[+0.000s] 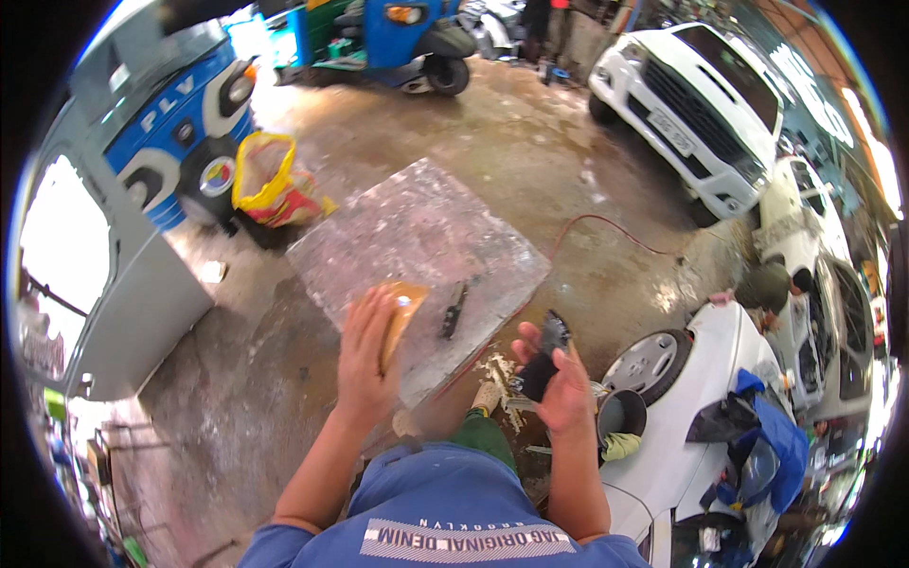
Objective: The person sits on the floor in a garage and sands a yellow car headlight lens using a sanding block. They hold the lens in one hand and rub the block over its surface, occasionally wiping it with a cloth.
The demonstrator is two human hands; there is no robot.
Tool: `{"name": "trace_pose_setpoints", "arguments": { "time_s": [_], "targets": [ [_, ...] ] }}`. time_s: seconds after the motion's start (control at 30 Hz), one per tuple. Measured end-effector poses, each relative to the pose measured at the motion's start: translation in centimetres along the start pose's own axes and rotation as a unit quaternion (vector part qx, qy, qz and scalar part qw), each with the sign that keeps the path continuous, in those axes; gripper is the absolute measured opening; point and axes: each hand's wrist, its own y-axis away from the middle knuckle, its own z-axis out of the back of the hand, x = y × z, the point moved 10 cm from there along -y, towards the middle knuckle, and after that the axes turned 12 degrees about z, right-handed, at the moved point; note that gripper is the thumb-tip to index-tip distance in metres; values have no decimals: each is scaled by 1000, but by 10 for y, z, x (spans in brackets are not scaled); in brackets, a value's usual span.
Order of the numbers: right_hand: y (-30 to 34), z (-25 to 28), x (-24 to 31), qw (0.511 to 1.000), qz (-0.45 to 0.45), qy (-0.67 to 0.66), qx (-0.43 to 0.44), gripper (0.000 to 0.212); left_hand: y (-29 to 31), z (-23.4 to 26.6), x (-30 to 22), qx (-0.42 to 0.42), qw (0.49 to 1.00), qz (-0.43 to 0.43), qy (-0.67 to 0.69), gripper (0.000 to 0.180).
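Observation:
My left hand [365, 343] is closed around a flat, orange-tan piece [405, 310] with a shiny face, held above the near left part of a worn, paint-spotted square board [407, 222]; its exact kind I cannot make out. To the right, past the board's edge, my right hand [563, 390] is turned palm up, its thumb and fingers round a dark, flat black piece [540, 374] with a glossy upper end. A narrow black object [454, 310], perhaps a cutter, lies on the board between my hands.
A yellow and red bag [265, 180] stands by the board's far left corner. A white car [653, 379] with a dark bucket [621, 414] beside it is close on my right. A red hose [606, 220] crosses the wet floor. Another person [769, 289] bends among the cars.

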Motion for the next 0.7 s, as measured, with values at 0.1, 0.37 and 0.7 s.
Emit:
{"name": "trace_pose_setpoints", "arguments": {
  "time_s": [0.1,0.37,0.7],
  "targets": [
    [9,-25,-2,1000,-2,27,11,38,3,0,-1,12,1000,14,13,63],
    [28,-85,-55,969,-96,202,106,20,18,-5,-6,-3,1000,4,11,61],
    [4,-113,-27,867,49,486,102,28,44,-28,-14,-25,999,-8,-19,61]
  ]
}}
